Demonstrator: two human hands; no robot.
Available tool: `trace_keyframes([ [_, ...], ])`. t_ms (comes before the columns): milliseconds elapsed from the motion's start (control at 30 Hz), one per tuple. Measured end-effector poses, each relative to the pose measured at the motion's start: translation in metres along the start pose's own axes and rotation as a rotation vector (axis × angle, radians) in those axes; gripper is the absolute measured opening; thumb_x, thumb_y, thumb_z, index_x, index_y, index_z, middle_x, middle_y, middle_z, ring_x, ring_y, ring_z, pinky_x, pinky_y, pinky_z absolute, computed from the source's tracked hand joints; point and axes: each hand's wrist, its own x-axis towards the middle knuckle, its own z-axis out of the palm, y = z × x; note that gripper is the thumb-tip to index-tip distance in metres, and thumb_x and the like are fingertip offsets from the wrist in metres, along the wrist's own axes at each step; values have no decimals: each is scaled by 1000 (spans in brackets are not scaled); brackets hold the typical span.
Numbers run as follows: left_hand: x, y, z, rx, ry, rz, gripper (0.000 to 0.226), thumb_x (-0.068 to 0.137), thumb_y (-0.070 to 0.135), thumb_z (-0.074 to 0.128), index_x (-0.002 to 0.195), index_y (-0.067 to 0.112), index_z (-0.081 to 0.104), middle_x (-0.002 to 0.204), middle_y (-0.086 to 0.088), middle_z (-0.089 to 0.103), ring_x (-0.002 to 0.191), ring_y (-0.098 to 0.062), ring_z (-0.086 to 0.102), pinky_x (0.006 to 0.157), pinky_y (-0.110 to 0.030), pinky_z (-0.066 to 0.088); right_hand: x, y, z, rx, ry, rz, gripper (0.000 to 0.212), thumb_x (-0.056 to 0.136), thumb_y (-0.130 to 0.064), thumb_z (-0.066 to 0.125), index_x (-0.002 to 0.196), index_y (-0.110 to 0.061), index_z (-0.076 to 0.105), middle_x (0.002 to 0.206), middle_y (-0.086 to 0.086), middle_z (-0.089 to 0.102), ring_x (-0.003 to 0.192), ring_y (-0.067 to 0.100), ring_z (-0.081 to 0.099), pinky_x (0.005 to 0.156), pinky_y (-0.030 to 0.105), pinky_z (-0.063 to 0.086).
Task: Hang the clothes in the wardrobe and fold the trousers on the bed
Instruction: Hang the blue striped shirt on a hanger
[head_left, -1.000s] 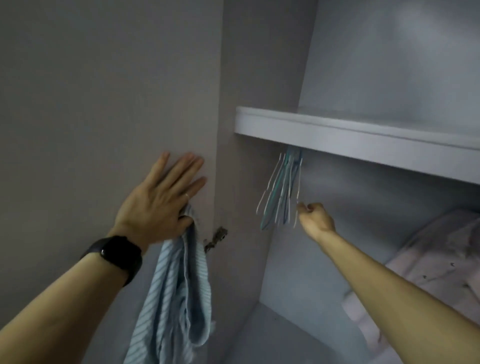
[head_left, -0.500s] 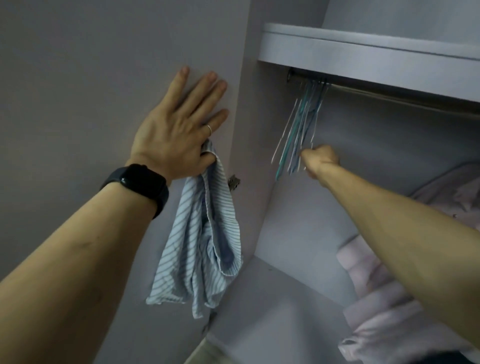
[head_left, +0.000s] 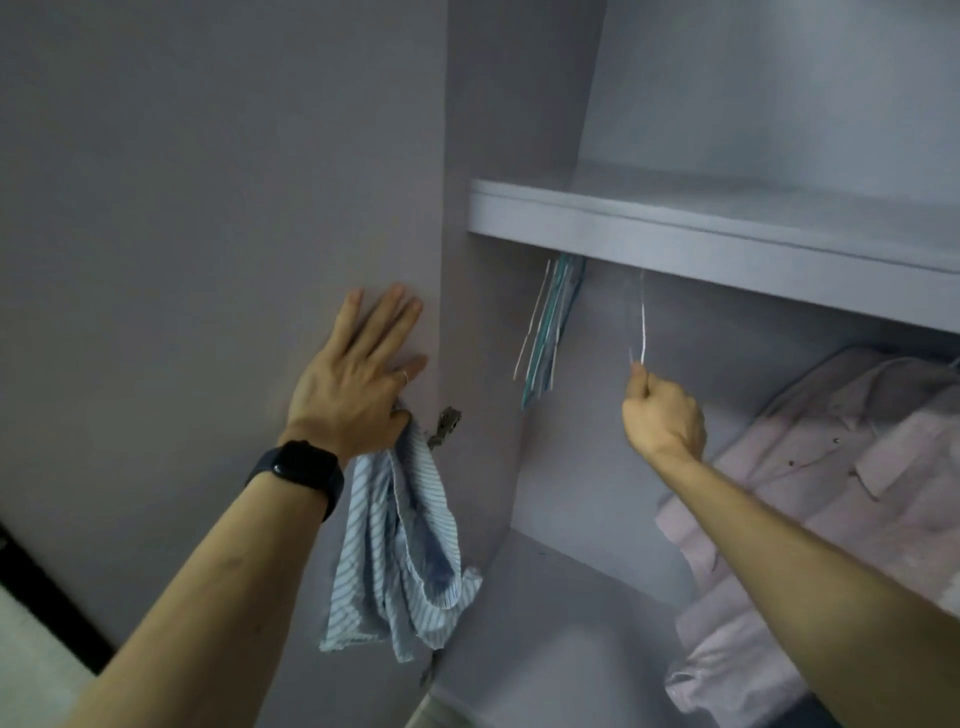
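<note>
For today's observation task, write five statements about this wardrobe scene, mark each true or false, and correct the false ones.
1. The left hand lies flat on the wardrobe door, and a striped cloth hangs from under its thumb. True.
2. The right hand is empty. False: the right hand grips a white hanger, apart from the bundle of hangers.
3. A pink shirt hangs inside the wardrobe on the right. True.
4. The black watch sits on the right wrist. False: it is on the left wrist.
5. The bundle of hangers lies on top of the shelf. False: it hangs below the shelf.
</note>
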Motion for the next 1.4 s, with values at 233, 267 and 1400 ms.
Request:
trace_keyframes([
  [233, -5, 0, -51, -151, -215, -48, 52, 86, 51, 57, 135, 38, 61, 168, -9, 11, 154, -36, -8, 114, -59, -27, -97, 89, -57, 123, -229, -25, 54, 104, -44, 43, 61, -11, 40, 67, 17, 60, 73, 39, 57, 68, 45, 43],
  [267, -4, 3, -60, -175, -230, -75, 48, 85, 49, 59, 130, 34, 66, 163, -10, 24, 154, -38, 2, 118, -60, -18, -110, 97, -64, 163, -265, -24, 55, 104, -45, 43, 61, -11, 38, 60, 13, 54, 66, 33, 52, 66, 45, 43],
  [1400, -29, 180, -141, -821, -7, 615, 44, 77, 32, 43, 103, 14, 73, 91, -3, 68, 85, -30, 65, 63, -38, 55, -162, 127, -153, 949, -392, 253, 49, 83, -55, 65, 100, -9, 71, 75, 1, 63, 56, 15, 52, 50, 27, 37],
])
